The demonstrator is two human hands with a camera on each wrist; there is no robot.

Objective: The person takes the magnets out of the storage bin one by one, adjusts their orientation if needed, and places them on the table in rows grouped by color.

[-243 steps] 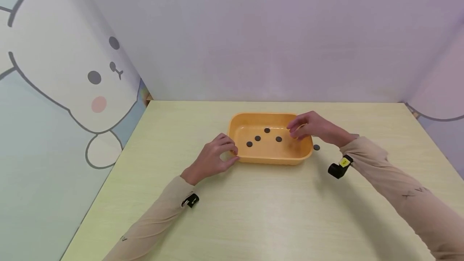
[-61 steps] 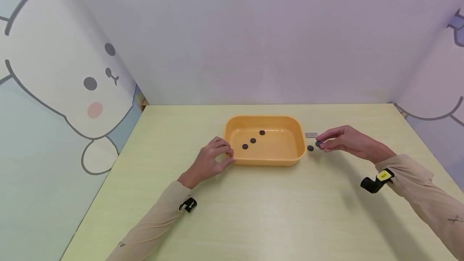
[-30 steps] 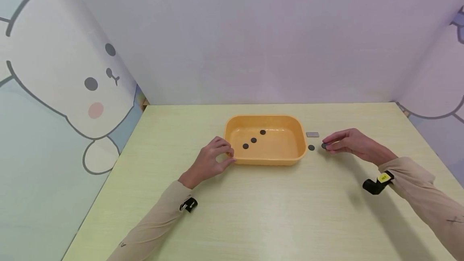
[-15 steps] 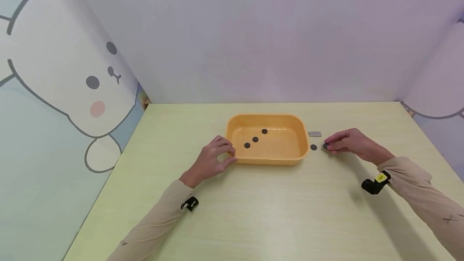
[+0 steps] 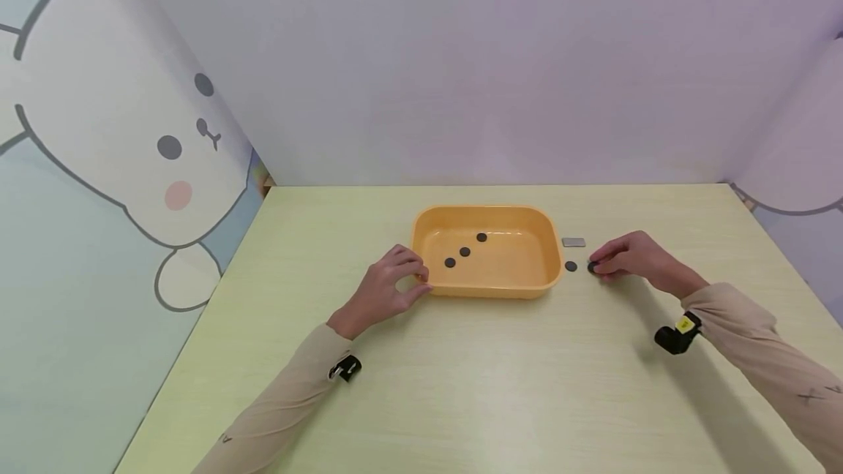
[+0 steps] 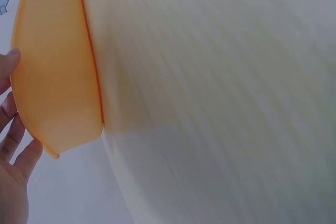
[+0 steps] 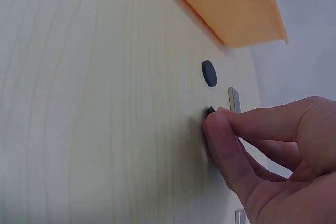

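Note:
My left hand [image 5: 391, 287] grips the left end of an orange plastic tray [image 5: 487, 292], fingers over the rim and thumb at the front corner. The left wrist view shows the fingertips on the rim of the tray [image 6: 58, 72]. Inside the tray lie three dark round discs, one of them near the middle [image 5: 465, 251]. On the table to the right, my right hand [image 5: 635, 258] pinches another black disc [image 5: 593, 267] between thumb and index finger, down at the tabletop. Most of that disc is covered by the fingertips. A loose black disc [image 7: 209, 73] lies between hand and tray.
A flat silvery-grey bar [image 5: 574, 242] lies on the table just right of the tray. The right wrist view has a second silvery piece [image 7: 240, 216] at its lower edge, partly cut off. Pale wood table [image 5: 500, 386]; a wall [image 5: 487, 79] stands along its back edge.
Eight seconds ago my right hand was over the tray's right end. It has since carried a disc out rightward and lowered it to the table beside the loose disc. The left hand stays put.

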